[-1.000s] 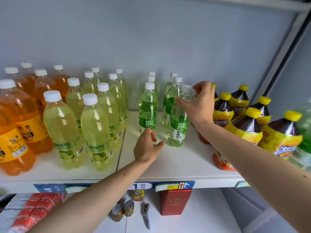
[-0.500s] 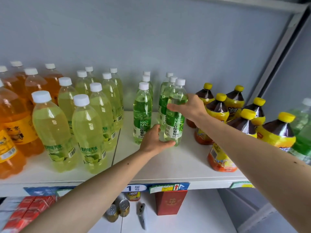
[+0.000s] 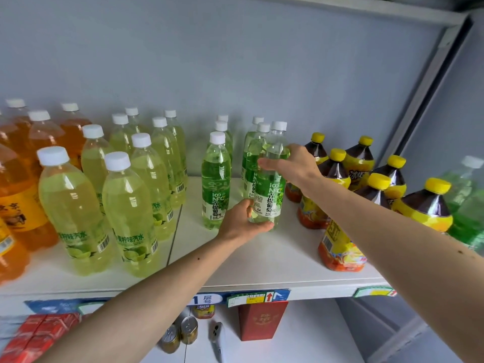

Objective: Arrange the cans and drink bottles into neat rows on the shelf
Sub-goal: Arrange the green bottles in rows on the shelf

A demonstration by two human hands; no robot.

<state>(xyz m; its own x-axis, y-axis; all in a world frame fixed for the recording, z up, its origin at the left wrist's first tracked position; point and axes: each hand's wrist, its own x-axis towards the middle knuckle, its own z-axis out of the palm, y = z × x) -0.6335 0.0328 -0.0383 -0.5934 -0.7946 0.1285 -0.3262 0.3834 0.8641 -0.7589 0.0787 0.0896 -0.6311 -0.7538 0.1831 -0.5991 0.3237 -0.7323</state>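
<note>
A green grape-drink bottle point(image 3: 271, 189) with a white cap stands at the front of the right green row on the white shelf point(image 3: 275, 260). My right hand point(image 3: 293, 163) grips its shoulder from the right. My left hand point(image 3: 243, 222) holds its base from the front left. Two more green bottles point(image 3: 252, 155) stand right behind it. A second green row point(image 3: 216, 179) stands just to the left, with a narrow gap between the rows.
Yellow-green lime soda bottles point(image 3: 128, 208) and orange soda bottles point(image 3: 18, 195) fill the shelf's left. Dark iced-tea bottles with yellow caps point(image 3: 337, 242) crowd the right, green soda bottles point(image 3: 468, 205) beyond. Below sit cans point(image 3: 188, 330), a red box point(image 3: 262, 320) and red cartons point(image 3: 34, 336).
My right hand came down from the bottle's cap area to its shoulder. My left hand reached in and closed on the base. The bottle slid left into line with its row.
</note>
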